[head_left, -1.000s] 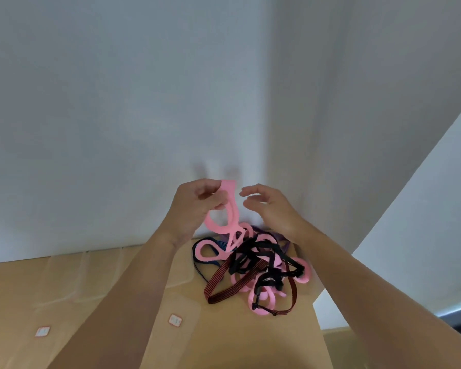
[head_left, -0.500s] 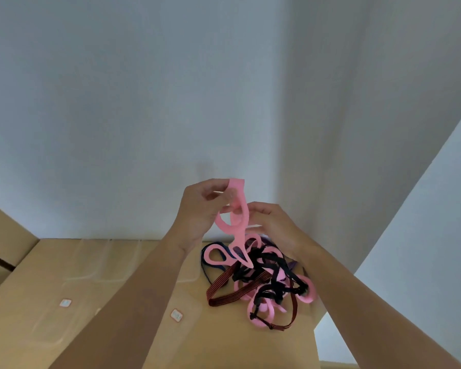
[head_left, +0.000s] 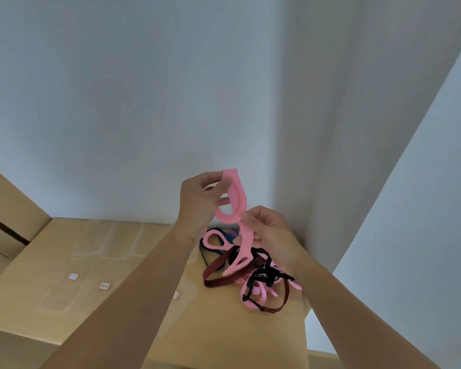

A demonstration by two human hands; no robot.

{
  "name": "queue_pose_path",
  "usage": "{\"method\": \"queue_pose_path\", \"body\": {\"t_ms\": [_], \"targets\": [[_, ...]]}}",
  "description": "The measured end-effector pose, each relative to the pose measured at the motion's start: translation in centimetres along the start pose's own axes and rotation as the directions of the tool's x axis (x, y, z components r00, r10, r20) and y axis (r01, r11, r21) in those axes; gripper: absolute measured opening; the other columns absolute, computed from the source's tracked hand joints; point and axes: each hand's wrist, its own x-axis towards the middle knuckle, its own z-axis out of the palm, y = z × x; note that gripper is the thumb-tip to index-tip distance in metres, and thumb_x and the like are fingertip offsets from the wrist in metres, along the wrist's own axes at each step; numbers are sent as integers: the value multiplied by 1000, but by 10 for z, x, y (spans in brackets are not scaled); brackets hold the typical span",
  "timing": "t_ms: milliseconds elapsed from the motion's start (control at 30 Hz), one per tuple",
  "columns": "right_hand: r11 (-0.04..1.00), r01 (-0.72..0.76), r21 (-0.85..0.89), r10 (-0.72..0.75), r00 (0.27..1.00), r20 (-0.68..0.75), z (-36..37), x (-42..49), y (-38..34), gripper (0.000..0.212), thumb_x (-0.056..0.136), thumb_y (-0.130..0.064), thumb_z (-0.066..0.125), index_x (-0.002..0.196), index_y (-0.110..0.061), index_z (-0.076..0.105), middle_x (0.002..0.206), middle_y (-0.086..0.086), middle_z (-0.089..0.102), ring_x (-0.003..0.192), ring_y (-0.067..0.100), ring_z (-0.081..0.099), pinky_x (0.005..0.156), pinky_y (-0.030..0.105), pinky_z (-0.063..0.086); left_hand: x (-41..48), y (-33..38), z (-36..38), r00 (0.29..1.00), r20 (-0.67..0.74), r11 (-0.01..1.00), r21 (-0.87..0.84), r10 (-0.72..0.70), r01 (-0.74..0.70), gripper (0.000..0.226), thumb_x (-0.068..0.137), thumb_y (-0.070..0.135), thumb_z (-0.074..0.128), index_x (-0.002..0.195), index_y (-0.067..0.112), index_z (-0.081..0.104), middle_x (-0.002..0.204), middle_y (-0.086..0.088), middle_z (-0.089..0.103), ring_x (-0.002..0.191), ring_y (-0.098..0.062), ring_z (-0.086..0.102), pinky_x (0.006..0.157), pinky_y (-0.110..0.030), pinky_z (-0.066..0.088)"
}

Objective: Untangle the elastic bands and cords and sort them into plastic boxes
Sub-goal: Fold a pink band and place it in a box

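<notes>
While I pinch the pink band [head_left: 238, 193] in both hands, ease it out, don't yank.
Left hand [head_left: 197, 206] clamps the loop top. Right hand [head_left: 272, 235] pinches just below, at the twist. The tangle [head_left: 258, 278] lies under that grip, so I'd lift slowly.

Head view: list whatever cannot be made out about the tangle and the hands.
- Tangle: head view, right side behind the right hand; overlapping strands defeat a count.
- Pink band: head view, whether its lower loop is caught; crossing cords hide it.
- Left hand: head view, back faces the camera, palm hidden.
- Labels on the cardboard: head view, too small to read.
</notes>
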Motion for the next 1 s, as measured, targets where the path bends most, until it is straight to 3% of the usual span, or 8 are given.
{"method": "queue_pose_path", "body": {"t_ms": [167,300,433,500,600,733,867,1000], "targets": [[997,14,-75,-21,996,-91,-2,-13,-7,28,94,-20,73,107,-11,49,106,33,66,90,49,71,88,64,55,-4,1,8,997,-27,986,-151,-72,67,11,88,7,78,99,7,81,99,-11,79,93,-30,76,73,-42,64],[974,66,-216,-87,992,-88,6,-14,-10,33,99,-26,65,131,-27,54,101,12,76,94,25,74,80,34,56,-5,5,16,985,-4,954,-251,-173,166,23,88,12,79,109,2,77,112,-18,75,100,-32,71,94,-53,57],[980,76,-186,-98,989,-115,14,-11,-9,20,101,-17,62,120,-12,66,105,21,73,101,46,68,95,62,52,-5,4,14,980,32,932,-305,-195,195,25,89,9,77,111,-3,74,113,-20,74,95,-30,70,87,-56,60],[989,40,-145,-59,991,-124,17,-7,-7,18,101,-16,61,118,-11,63,106,25,72,102,52,66,94,65,52,0,2,9,984,22,941,-289,-179,178,22,89,7,77,108,-3,73,112,-21,73,95,-32,69,85,-57,61],[990,12,-141,-26,995,-99,25,1,-5,16,102,-17,61,116,-11,60,110,21,71,97,43,71,88,58,58,8,0,-2,989,4,952,-270,-150,145,17,88,6,78,101,3,67,107,-22,74,93,-34,70,79,-56,62],[994,26,-105,-37,994,-107,44,15,-1,12,100,-10,62,111,-5,59,99,10,74,74,24,75,62,32,59,21,2,-25,981,79,940,-282,-180,195,32,89,10,78,117,9,63,105,-11,76,94,-29,74,77,-46,63],[985,50,-165,-74,987,-140,62,27,2,11,99,-7,63,110,-6,62,104,10,76,80,22,74,66,34,59,38,1,-61,938,292,966,-115,-188,230,26,100,21,65,122,9,71,114,-13,73,104,-28,70,93,-48,58],[987,45,-152,-72,982,-175,77,36,12,15,98,-9,65,113,-7,65,106,11,76,89,24,74,79,44,62,51,1,-87,939,310,980,-81,-146,179,19,103,12,59,117,7,70,116,-16,75,109,-38,71,87,-51,60]]}}
